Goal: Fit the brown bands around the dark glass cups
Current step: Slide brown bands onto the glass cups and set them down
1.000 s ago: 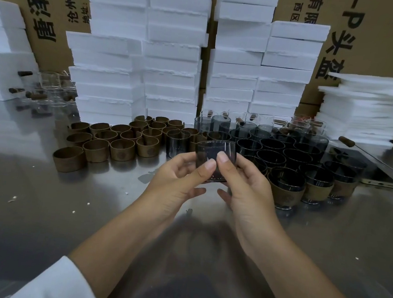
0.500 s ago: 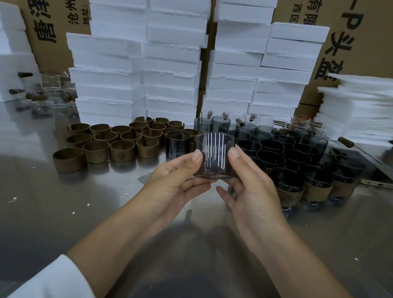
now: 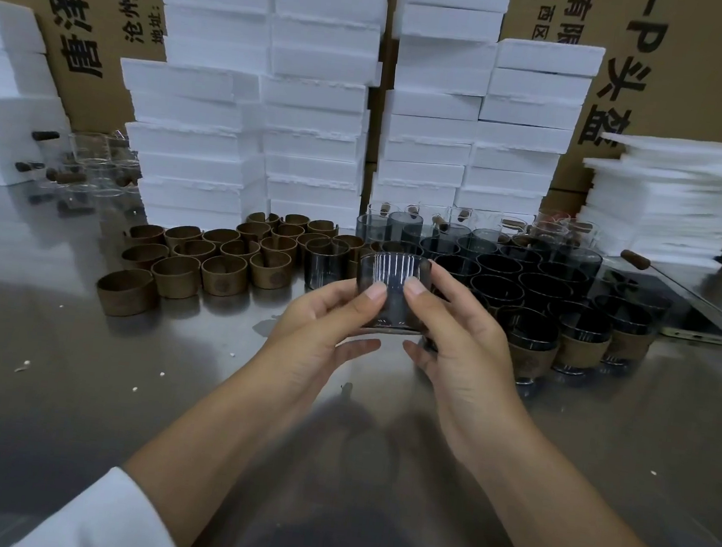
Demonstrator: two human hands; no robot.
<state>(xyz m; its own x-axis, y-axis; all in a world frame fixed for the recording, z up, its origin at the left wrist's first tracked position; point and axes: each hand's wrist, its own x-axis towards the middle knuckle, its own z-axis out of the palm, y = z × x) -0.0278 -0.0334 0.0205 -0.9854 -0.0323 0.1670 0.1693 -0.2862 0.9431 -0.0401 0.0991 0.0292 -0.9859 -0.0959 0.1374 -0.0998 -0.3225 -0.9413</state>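
I hold one dark glass cup (image 3: 394, 277) above the metal table, tilted with its ribbed side toward me and no band on it. My left hand (image 3: 322, 327) grips its left side and my right hand (image 3: 454, 341) its right side, both thumbs on the near wall. Several brown bands (image 3: 221, 274) stand in rows at the left. Several bare dark cups (image 3: 496, 283) are clustered at the right. Cups wearing brown bands (image 3: 534, 349) stand along the front of that cluster.
Stacks of white foam boxes (image 3: 314, 103) and cardboard cartons (image 3: 684, 62) wall the back. Clear glasses (image 3: 94, 165) sit far left. A phone (image 3: 680, 315) lies at the right. The steel table (image 3: 72, 376) stretches toward me with a few white crumbs.
The cup has been lifted a little and tipped from rim-up to its ribbed side facing me. My thumbs have shifted closer together on its wall.
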